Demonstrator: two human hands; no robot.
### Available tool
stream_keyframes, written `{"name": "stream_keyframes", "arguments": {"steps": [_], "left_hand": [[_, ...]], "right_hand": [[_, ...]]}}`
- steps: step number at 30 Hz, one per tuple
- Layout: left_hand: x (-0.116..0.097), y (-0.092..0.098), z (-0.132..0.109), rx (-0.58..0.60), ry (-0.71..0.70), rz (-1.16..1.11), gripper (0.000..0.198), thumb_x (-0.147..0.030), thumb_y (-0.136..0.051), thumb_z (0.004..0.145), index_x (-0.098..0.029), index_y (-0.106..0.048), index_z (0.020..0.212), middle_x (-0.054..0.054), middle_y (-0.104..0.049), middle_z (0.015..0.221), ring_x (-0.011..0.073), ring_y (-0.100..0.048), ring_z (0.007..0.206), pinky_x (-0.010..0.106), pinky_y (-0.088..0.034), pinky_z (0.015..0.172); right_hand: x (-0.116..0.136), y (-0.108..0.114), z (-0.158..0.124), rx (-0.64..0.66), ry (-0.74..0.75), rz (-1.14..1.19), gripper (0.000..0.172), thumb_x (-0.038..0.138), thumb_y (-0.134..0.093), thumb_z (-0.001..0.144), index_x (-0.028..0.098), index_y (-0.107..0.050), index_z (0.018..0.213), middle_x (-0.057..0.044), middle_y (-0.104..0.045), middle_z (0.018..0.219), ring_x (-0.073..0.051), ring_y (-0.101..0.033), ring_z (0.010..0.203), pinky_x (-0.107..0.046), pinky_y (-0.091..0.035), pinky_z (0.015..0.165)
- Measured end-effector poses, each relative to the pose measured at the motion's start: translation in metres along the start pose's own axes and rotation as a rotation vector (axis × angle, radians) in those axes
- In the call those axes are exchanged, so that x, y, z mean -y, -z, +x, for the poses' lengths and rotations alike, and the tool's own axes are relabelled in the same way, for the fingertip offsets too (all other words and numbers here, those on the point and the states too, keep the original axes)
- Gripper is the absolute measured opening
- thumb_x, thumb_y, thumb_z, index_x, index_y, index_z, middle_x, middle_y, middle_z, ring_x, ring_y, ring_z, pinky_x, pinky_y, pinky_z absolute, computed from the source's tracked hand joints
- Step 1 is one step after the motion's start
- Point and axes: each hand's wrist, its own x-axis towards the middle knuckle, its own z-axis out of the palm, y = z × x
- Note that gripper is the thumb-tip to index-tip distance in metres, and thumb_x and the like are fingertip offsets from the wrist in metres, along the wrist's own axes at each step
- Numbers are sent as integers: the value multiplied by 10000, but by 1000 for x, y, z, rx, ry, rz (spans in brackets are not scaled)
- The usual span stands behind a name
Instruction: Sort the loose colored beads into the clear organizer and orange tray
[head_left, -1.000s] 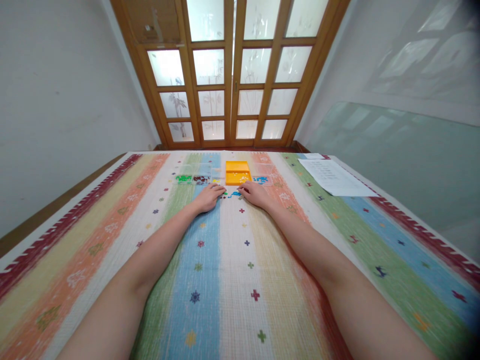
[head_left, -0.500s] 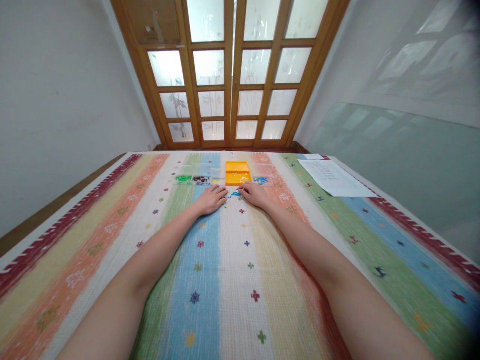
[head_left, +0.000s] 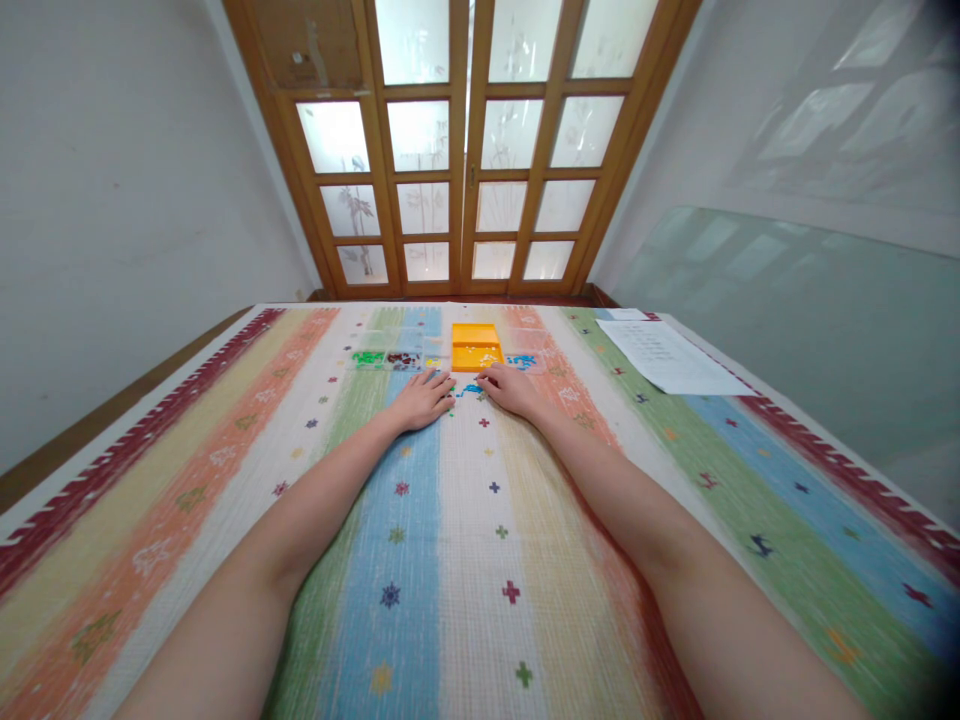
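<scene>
My left hand (head_left: 424,400) lies flat on the striped tablecloth with its fingers stretched out, a few tiny green pieces by its fingertips. Curled in with fingers together, my right hand (head_left: 510,388) rests just in front of the yellow box (head_left: 466,364); whatever it may pinch is too small to make out. Between the two hands lies a small cluster of blue pieces (head_left: 473,389). The yellow box stands open, its lid tipped back, with small white pieces inside.
Clear plastic boxes hold green pieces (head_left: 367,358), dark brown pieces (head_left: 403,360) and a few yellow ones left of the yellow box. Another box with blue pieces (head_left: 521,361) sits on its right. Printed paper sheets (head_left: 667,355) lie at the table's right back.
</scene>
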Motion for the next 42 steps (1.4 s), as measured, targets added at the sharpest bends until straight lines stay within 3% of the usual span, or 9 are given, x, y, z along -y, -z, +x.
{"name": "stream_keyframes", "arguments": {"steps": [11,18,25,32,37,42], "left_hand": [[2,0,0,-29,1,-36,588,-514,-319,1076,-215,-452,1564,90,-433,1645,271,-344,1534,467,-257,1249],[1,4,1,-135,-22,-79,558,-465,-341,1076,-190,-481,1541,102,-479,1612,233,-408,1501,439,-249,1273],[10,8,1,-238,60,-116,531,-403,-359,1074,-173,-505,1531,123,-534,1560,244,-466,1445,458,-308,1253],[2,12,1,-164,-24,-133,474,-406,-425,1053,-214,-601,1449,95,-586,1511,249,-476,1425,480,-325,1243],[-12,12,1,-74,-143,-81,509,-459,-391,1068,-254,-540,1509,61,-472,1621,253,-369,1520,470,-231,1287],[-18,8,4,0,-128,-45,553,-510,-361,1069,-287,-469,1563,40,-429,1651,277,-317,1551,475,-209,1285]], "right_hand": [[1,1,0,3,-13,-2,284,362,-527,1064,206,-761,1110,-94,-734,1087,-210,-658,985,-299,-460,866],[-1,0,0,-3,4,-1,294,372,-519,1066,206,-760,1097,-92,-732,1074,-210,-657,986,-300,-460,874],[-1,0,0,-3,10,-1,299,379,-510,1070,214,-757,1101,-87,-731,1079,-208,-660,993,-295,-461,881],[-1,-1,0,-9,20,7,268,349,-527,1062,217,-757,1094,-82,-735,1076,-207,-662,997,-290,-458,864],[-1,-2,1,-3,-6,2,259,335,-535,1055,211,-756,1108,-87,-736,1081,-205,-662,1016,-288,-458,872],[0,-2,2,9,-15,6,257,334,-537,1051,212,-754,1116,-88,-736,1088,-204,-660,1012,-292,-460,874]]}}
